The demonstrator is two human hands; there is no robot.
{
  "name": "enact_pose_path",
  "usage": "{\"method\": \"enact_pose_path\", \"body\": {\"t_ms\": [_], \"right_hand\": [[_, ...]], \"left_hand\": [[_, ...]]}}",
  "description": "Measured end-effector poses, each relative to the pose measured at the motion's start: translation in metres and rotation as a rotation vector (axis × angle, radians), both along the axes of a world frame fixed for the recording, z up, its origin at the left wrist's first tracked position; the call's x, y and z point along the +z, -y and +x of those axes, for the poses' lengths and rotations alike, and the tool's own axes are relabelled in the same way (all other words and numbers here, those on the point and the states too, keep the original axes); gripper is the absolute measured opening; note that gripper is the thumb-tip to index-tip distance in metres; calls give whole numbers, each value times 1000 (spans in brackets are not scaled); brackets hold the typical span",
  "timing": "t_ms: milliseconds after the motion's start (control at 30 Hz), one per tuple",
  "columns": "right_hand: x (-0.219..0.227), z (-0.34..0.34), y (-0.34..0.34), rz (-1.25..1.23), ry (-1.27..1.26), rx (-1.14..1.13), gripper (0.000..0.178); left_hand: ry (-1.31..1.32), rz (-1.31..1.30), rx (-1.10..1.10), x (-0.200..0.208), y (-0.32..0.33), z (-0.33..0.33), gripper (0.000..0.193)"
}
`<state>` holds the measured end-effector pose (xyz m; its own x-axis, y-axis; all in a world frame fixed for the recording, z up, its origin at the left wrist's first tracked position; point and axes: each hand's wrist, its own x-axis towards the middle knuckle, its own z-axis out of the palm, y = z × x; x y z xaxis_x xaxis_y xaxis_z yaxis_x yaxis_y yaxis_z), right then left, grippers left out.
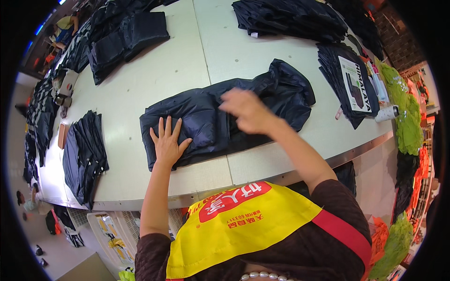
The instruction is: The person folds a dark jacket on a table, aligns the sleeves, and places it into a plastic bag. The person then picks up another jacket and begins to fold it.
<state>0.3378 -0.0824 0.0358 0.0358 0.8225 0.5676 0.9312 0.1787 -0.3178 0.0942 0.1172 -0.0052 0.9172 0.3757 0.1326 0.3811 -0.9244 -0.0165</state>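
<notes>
A dark navy, shiny garment [199,129] lies partly folded across the table in front of me; its exact kind is hard to make out. The left part is folded fairly flat, while the right part is loose and bunched up. My left hand [168,144] rests flat on the left end, fingers spread. Over the middle of the fabric is my right hand [251,114], its fingers blurred by motion, so I cannot tell whether they grip the cloth.
Stacks of dark garments lie at the far left [129,40], far right [290,18] and near left [85,157]. At the right, a labelled card [355,84] tops another stack, near a white roll [386,113]. Lime-green cloth [403,107] hangs beyond the table's right edge.
</notes>
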Motion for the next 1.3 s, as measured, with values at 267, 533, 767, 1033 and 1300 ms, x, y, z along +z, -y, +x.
{"method": "enact_pose_path", "body": {"t_ms": [267, 533, 767, 1033, 1300], "right_hand": [[-52, 191, 159, -402, -784, -1018, 55], [-107, 193, 175, -197, -415, -1350, 54], [-116, 200, 209, -308, -939, -1214, 70], [101, 60, 60, 381, -1897, 34, 29], [-14, -174, -139, -413, -211, -116, 66]], "left_hand": [[46, 8, 0, -13, -2, 10, 67], [-17, -46, 102, -15, 9, 25, 65], [0, -173, 288, -9, 19, 48, 79], [-155, -298, 470, 13, 39, 62, 97], [13, -201, 330, -58, 72, 59, 77]]}}
